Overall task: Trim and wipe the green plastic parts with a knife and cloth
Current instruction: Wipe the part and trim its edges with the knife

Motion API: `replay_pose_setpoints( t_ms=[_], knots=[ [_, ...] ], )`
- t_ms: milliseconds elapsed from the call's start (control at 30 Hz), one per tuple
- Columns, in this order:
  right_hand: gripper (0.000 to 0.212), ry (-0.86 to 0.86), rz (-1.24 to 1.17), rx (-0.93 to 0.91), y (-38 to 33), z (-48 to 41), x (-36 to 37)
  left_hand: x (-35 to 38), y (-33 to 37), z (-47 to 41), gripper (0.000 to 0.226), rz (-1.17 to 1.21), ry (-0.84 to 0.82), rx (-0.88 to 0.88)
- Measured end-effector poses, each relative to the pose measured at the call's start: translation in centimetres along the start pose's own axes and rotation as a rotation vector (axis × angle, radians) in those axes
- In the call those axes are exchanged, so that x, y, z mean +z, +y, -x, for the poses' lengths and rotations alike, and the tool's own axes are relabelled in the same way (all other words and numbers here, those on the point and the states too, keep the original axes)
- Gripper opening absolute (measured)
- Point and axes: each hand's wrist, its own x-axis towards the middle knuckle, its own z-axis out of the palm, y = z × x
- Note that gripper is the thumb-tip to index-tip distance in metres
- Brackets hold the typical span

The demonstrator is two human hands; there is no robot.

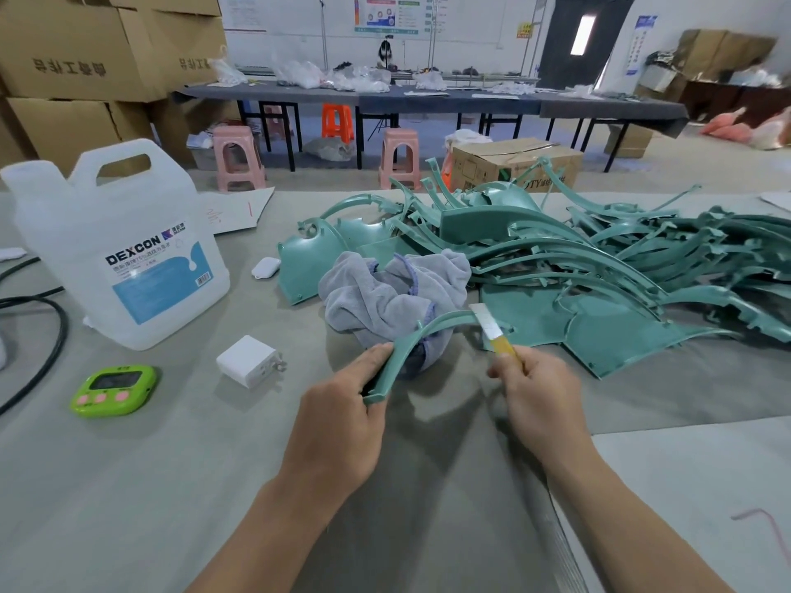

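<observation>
While the left hand (340, 406) grips one green strip (428, 326) and the right hand (540, 391) holds the knife (486, 324) to it, the heap (608, 254) likely awaits work.

The curved strip (411, 340) at lower centre is teal-green moulded plastic, smooth with a soft satin sheen; the pile of green parts (599, 258) on the right shares that finish; the cloth (385, 293) is pale grey-lilac towelling, fuzzy and matt, with a stitched purple hem; the knife (492, 333) has a bare, dull-silver metal blade and a yellow handle; the jug (107, 207) at left is milky translucent plastic with a glossy printed label; the timer (113, 389) is shiny lime plastic; the charger (246, 361) is smooth white plastic; the table cover (171, 464) looks like matt grey fabric; the boxes (85, 49) at upper left are brown cardboard.
</observation>
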Motion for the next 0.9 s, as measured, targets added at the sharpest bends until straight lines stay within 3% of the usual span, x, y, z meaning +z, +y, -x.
replay_pose_setpoints(
  t_ms=[300,467,567,900],
  knots=[
    [0.031,-0.283,-0.07,-0.425,-4.5,7.2,0.4,-0.4,0.1,0.0,0.058,0.007,-0.019,-0.01],
    [0.026,-0.344,-0.094,-0.484,-4.4,7.0,0.1,-0.4,0.0,0.0,0.059,0.018,-0.017,-0.024],
    [0.026,-0.304,-0.091,-0.384,-3.5,5.1,0.1,-0.3,0.1,0.0,0.051,0.023,0.013,0.012],
    [0.033,0.071,0.044,0.201,0.2,-1.5,-0.6,-0.2,-0.2,-0.1,0.044,0.05,0.031,0.018]
  ],
)
